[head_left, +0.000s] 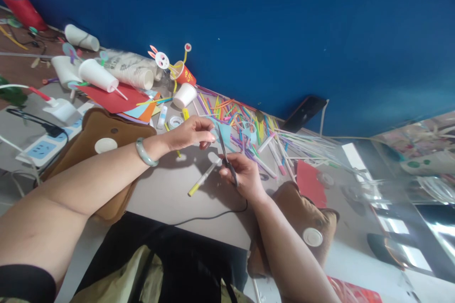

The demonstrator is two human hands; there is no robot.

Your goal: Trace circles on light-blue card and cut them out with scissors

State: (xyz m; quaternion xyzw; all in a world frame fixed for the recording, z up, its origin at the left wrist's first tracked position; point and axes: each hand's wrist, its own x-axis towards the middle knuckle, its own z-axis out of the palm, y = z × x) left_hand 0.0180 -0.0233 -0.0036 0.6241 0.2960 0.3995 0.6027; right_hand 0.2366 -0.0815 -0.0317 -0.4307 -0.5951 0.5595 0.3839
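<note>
My right hand (243, 175) is closed around a pair of scissors (229, 163) with dark handles, their blades pointing up and away. My left hand (190, 135) is pinched on a small pale piece of paper (215, 131) beside the blades; its outline is hard to make out. Light blue paper (225, 133) shows just behind the blades. Under my hands, a marker (201, 182) with a yellow end lies on the grey table (159, 203). A roll of tape (175, 122) and a glue stick (162, 117) are beyond my left hand.
Colourful sticks and straws (245, 118) spread along the blue wall (284, 33). White paper cups (97, 75) and red paper (113, 97) lie at the left. Brown cushions (103, 128) flank my arms. A power strip (42, 149) sits far left; a phone (305, 112) leans on the wall.
</note>
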